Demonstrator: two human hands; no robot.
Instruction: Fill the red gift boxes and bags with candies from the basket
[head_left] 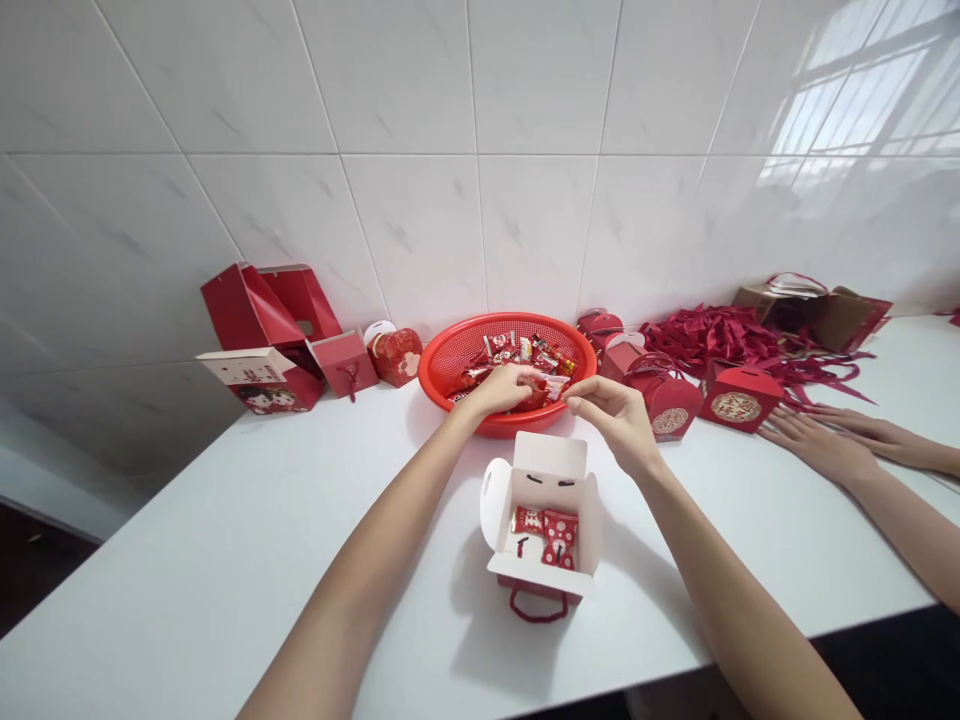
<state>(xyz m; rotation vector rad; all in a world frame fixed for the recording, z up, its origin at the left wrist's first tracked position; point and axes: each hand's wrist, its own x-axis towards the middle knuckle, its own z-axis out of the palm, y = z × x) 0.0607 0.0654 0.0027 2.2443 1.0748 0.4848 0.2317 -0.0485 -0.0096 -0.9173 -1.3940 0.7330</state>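
A red plastic basket (450, 352) holds several wrapped candies (504, 345). My left hand (504, 390) reaches over its near rim, with the fingers bent together among the candies; what lies under the fingertips is hidden. At the basket's right edge, my right hand (613, 412) has its thumb and fingers drawn together; anything between their tips is too small to make out. In front of both hands stands an open gift box (551, 455), white inside with its flaps spread and a dark red cord handle. Inside it lie a dotted red packet (559, 538) and another red wrapped candy (528, 520).
Red boxes (262, 310) and a red heart-shaped box (396, 357) stand at the left by the tiled wall. More red boxes (667, 400), a ribbon pile (709, 335) and a brown carton (844, 315) sit rightward. Another person's hands (817, 445) rest on the white table (247, 540).
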